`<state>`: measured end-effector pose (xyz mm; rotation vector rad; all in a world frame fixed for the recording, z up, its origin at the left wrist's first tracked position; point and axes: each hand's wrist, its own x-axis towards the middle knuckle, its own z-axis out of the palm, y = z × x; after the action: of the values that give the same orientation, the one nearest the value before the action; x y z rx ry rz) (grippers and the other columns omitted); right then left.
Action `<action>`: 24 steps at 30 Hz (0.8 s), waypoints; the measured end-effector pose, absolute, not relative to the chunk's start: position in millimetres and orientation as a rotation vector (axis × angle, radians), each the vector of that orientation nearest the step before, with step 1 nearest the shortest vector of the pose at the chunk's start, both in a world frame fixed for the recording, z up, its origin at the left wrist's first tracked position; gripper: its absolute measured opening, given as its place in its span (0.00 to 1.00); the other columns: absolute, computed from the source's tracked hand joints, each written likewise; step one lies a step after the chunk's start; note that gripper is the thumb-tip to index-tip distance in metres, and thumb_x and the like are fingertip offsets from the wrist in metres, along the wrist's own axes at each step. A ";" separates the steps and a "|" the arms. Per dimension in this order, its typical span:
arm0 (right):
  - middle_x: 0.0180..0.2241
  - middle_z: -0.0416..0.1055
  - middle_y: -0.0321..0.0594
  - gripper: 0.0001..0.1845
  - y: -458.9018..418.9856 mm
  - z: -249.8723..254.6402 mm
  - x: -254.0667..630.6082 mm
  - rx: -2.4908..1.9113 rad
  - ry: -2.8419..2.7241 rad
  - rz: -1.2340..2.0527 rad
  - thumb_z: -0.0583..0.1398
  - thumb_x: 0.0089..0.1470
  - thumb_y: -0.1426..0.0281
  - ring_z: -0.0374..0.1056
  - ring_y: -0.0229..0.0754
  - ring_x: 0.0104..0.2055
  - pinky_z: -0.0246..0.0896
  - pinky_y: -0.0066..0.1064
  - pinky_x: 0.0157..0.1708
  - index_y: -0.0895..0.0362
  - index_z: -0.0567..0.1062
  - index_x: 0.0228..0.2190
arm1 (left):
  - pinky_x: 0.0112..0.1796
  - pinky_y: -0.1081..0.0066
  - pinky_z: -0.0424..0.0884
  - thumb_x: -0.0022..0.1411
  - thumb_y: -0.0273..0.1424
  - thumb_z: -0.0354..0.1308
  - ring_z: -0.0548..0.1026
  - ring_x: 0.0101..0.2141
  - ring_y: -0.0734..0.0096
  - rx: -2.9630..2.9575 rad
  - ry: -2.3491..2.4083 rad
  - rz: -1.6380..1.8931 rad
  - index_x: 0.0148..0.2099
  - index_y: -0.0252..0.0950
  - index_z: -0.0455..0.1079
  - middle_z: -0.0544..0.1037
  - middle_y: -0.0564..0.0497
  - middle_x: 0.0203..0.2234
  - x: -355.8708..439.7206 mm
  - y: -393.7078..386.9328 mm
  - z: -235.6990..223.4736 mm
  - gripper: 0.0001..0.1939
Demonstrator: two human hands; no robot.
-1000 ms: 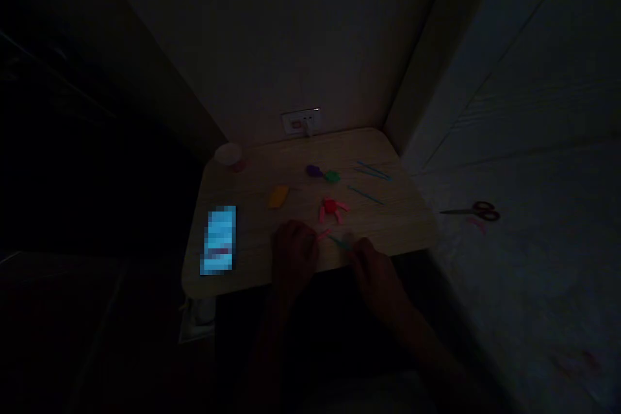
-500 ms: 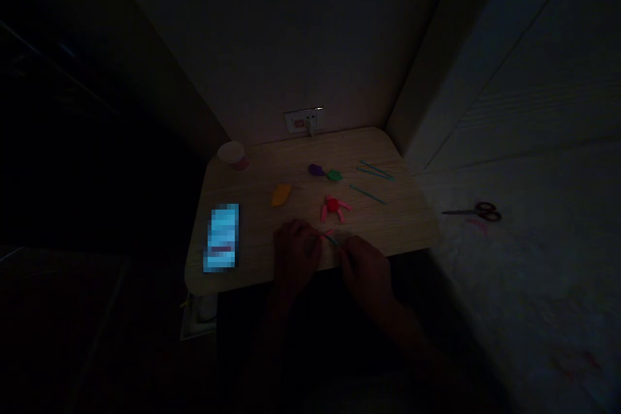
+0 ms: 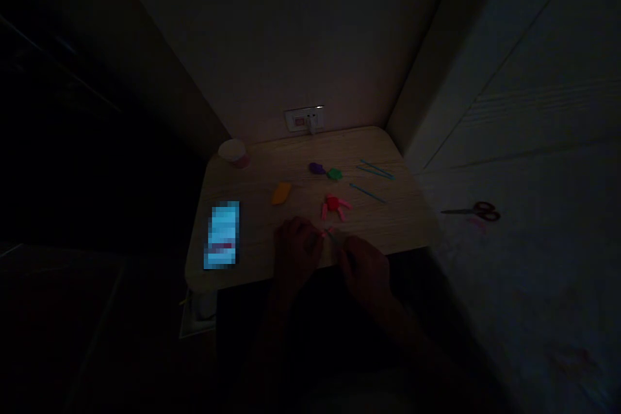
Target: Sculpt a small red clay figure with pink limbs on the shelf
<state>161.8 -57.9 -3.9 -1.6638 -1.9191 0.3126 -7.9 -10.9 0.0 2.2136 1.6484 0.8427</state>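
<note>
Left-hand grip (image 3: 295,253) on pink clay strip (image 3: 328,231)

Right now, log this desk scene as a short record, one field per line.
left hand: at a small pink clay piece, grip too dark to tell
right hand: near a thin teal stick, grip too dark to tell
figure: red clay body with pink limbs on the desk
other clay: orange lump, purple lump, green lump
loose: teal sticks, phone
</note>
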 end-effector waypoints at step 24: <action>0.29 0.74 0.43 0.14 -60.7 -7.5 162.6 -1.687 -1.898 0.326 0.54 0.67 0.68 0.70 0.44 0.32 0.56 0.33 0.34 0.54 0.72 0.29 | 0.50 0.53 0.65 0.65 0.33 0.63 0.74 0.44 0.55 2.273 1.674 0.814 0.38 0.41 0.74 0.79 0.48 0.40 -6.8 -11.9 -0.9 0.03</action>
<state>162.6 -60.7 -7.5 -1.6874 -1.8976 0.3259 -6.8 -11.9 -0.9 2.2735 1.6743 0.8135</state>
